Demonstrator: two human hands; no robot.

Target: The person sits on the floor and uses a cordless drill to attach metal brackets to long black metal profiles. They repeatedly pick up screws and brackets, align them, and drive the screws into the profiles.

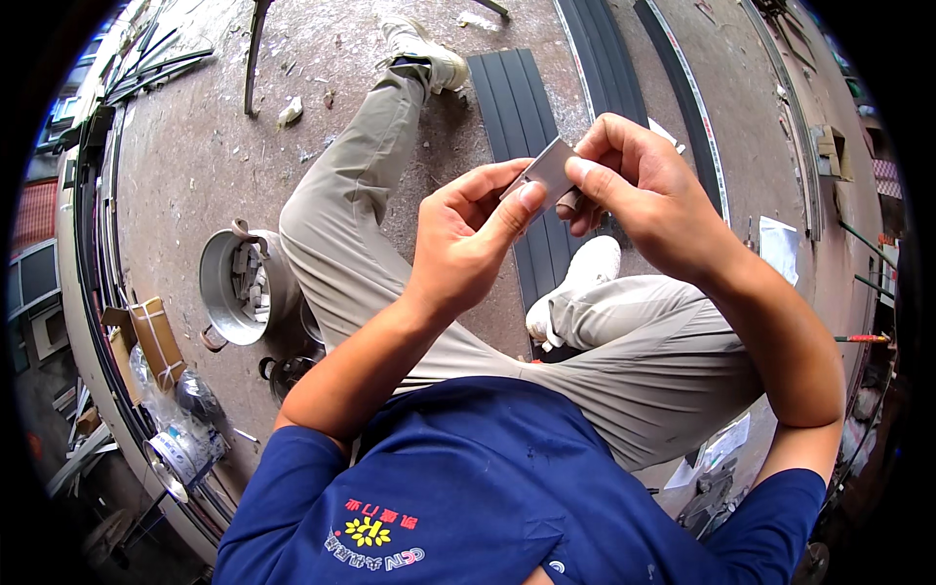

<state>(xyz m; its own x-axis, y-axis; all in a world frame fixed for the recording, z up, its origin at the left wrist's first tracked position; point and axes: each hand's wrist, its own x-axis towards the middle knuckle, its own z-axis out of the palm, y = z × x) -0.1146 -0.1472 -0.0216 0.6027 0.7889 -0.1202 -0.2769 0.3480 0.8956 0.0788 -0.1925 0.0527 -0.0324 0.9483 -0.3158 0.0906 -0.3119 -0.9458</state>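
Observation:
Between my two hands is a small flat grey metal plate point(553, 170), held up above my legs and tilted. My left hand point(468, 229) pinches its left end between thumb and fingers, where a small dark hole or mark shows near the thumb. My right hand point(643, 190) grips the plate's other end with the thumb on top. The right fingers curl beneath, so part of the plate is hidden. Below my hands a dark grey ribbed panel point(536, 244) lies on the floor between my feet.
More dark ribbed strips point(604, 58) lie ahead to the right. At my left stands a round metal pot point(219, 292) holding small pale pieces. A cardboard box point(158, 341) and a white bucket point(180, 458) are further left. White paper point(778, 249) lies at the right.

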